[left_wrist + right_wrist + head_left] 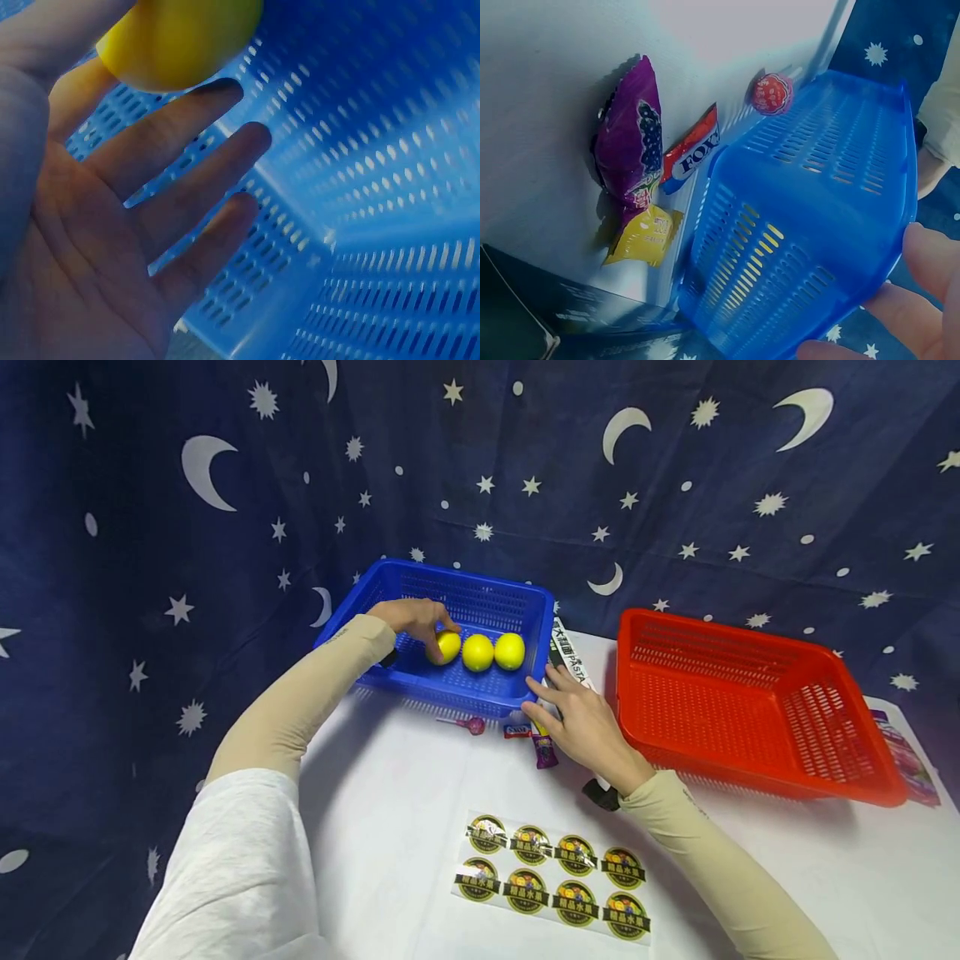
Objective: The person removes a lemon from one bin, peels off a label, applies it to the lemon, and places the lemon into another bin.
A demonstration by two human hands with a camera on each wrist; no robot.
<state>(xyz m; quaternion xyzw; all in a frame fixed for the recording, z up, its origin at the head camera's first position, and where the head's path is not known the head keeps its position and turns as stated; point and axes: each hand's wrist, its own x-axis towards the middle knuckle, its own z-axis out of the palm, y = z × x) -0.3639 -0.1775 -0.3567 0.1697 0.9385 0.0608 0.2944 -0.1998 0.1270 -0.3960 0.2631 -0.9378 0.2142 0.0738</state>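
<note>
Inside the blue basket (480,693), my left hand (416,617) pinches the leftmost lemon (448,647) between thumb and index finger. In the left wrist view, that lemon (180,45) shows at the top while the other fingers (202,165) spread loosely below it. Two more yellow lemons, one in the middle (477,653) and one to the right (510,651), lie beside it on the basket floor. My right hand (583,722) touches the basket's near right corner with extended fingers. The right wrist view shows its fingertips (907,315) against the blue rim.
Right of my right hand stands a red basket (705,760). Before the blue basket lie a lollipop (476,725), a red-and-blue FOX wrapper (694,150) and a purple candy packet (634,142). A sticker sheet (551,877) lies nearer. A pasta box (567,652) sits between the baskets.
</note>
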